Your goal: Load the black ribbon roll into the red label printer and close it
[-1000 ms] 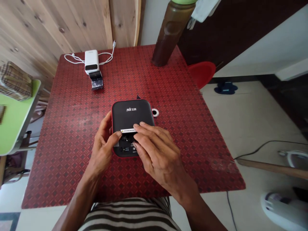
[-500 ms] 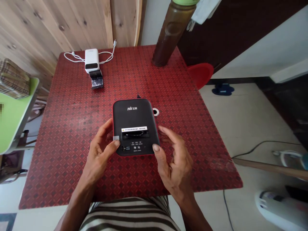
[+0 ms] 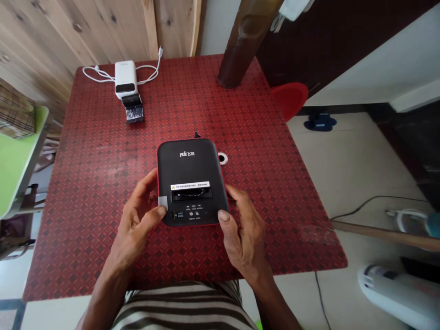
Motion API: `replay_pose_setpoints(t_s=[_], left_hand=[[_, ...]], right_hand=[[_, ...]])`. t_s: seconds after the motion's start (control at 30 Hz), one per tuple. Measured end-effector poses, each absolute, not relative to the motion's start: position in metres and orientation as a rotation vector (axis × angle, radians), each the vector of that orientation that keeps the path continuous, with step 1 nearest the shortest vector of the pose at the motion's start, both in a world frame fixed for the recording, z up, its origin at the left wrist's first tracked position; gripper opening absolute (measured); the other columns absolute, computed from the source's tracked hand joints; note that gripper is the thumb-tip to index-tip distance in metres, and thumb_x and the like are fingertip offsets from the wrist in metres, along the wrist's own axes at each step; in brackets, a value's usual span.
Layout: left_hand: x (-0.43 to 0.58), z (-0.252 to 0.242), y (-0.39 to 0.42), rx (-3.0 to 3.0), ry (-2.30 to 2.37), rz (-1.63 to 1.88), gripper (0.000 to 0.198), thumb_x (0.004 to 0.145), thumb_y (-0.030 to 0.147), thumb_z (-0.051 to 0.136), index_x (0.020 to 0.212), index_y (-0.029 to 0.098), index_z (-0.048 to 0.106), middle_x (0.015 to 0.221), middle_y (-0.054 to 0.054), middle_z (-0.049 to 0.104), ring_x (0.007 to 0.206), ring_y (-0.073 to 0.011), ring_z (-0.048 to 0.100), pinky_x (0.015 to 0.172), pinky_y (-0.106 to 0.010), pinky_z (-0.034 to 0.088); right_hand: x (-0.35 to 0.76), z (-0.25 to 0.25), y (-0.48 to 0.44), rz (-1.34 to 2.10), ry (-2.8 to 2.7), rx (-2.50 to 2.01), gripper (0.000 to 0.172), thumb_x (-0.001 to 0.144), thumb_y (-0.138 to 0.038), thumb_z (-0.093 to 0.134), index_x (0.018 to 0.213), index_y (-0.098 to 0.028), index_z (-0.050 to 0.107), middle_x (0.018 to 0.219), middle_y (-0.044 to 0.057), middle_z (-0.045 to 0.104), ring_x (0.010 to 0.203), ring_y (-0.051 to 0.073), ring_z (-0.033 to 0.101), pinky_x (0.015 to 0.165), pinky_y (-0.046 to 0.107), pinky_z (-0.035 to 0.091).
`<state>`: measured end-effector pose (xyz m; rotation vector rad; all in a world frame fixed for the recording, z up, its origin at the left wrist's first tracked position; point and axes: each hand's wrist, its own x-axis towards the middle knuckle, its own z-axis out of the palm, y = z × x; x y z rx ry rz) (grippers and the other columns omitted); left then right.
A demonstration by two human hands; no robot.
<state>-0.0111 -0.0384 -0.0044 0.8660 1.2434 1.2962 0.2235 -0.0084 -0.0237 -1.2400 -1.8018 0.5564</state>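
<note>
Between my two hands is a black, red-edged device (image 3: 189, 167) that looks like a small label printer, with a slot, a white warning strip and a tiny screen on its top. My left hand (image 3: 137, 220) grips its lower left corner, thumb on a pale grey tab and fingers along the side. At the lower right corner, the thumb of my right hand (image 3: 244, 229) presses on top while the fingers hold the right side, partly hidden. Just behind the device a white ring-shaped roll (image 3: 223, 158) and a small dark pointed piece (image 3: 197, 134) peek out.
A white power bank (image 3: 125, 75) with a looped white cable and a black strip lies at the back left of the red patterned table (image 3: 92, 220). A tall brown bottle (image 3: 237, 55) stands at the back right. Beyond the right edge is a red stool (image 3: 292, 101).
The device looks larger and slightly nearer to me. My right fingers have closed in against its right side. The view has tilted a little downward.
</note>
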Motion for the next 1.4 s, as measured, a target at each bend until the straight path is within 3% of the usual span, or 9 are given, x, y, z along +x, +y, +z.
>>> replay_pose_setpoints(t_s=[0.37,0.6,0.8,1.03,1.23,1.4], left_hand=[[0.0,0.005,-0.032,0.707,1.328,1.333,0.058,0.093,0.031,0.083,0.151,0.034,0.075,0.157,-0.005,0.076,0.142,-0.0359,0.071,0.103,-0.045,0.064],[0.007,0.01,-0.026,0.628,1.353,1.353,0.057,0.085,0.026,0.08,0.143,0.031,0.077,0.147,-0.004,0.08,0.133,-0.0318,0.073,0.102,-0.042,0.06],[0.006,0.007,-0.024,0.628,1.33,1.362,0.06,0.081,0.023,0.078,0.141,0.03,0.076,0.149,-0.006,0.08,0.137,-0.0323,0.072,0.111,-0.045,0.058],[0.002,-0.003,-0.031,0.718,1.317,1.367,0.057,0.093,0.031,0.079,0.15,0.032,0.074,0.158,-0.006,0.075,0.141,-0.0333,0.071,0.108,-0.044,0.06],[-0.006,-0.012,-0.035,0.78,1.287,1.371,0.053,0.1,0.035,0.082,0.153,0.035,0.075,0.162,-0.004,0.073,0.146,-0.0334,0.07,0.104,-0.041,0.063],[-0.009,-0.014,-0.035,0.852,1.284,1.362,0.055,0.102,0.043,0.082,0.155,0.034,0.072,0.161,-0.008,0.073,0.144,-0.0368,0.072,0.11,-0.049,0.064]], right_hand=[[0.223,-0.025,-0.007,0.537,-1.81,-1.237,0.039,0.119,-0.045,0.052,0.148,-0.023,0.065,0.123,0.011,0.081,0.109,0.027,0.081,0.093,0.042,0.068],[0.225,-0.025,-0.006,0.527,-1.825,-1.234,0.04,0.119,-0.047,0.052,0.147,-0.022,0.066,0.122,0.012,0.081,0.107,0.028,0.082,0.09,0.043,0.068],[0.224,-0.024,-0.006,0.541,-1.816,-1.223,0.039,0.12,-0.046,0.052,0.147,-0.022,0.067,0.126,0.013,0.082,0.112,0.028,0.082,0.093,0.044,0.069],[0.229,-0.011,-0.002,0.519,-1.819,-1.267,0.041,0.117,-0.046,0.06,0.151,-0.024,0.067,0.134,0.014,0.083,0.115,0.03,0.084,0.093,0.048,0.072],[0.221,0.035,0.033,0.248,-2.067,-1.004,0.029,0.113,-0.014,0.068,0.14,-0.024,0.074,0.128,0.01,0.085,0.119,0.027,0.082,0.108,0.047,0.068],[0.186,0.054,0.068,0.373,-2.591,-0.928,0.025,0.112,-0.002,0.061,0.117,-0.017,0.08,0.122,0.011,0.086,0.11,0.026,0.08,0.103,0.046,0.067]])
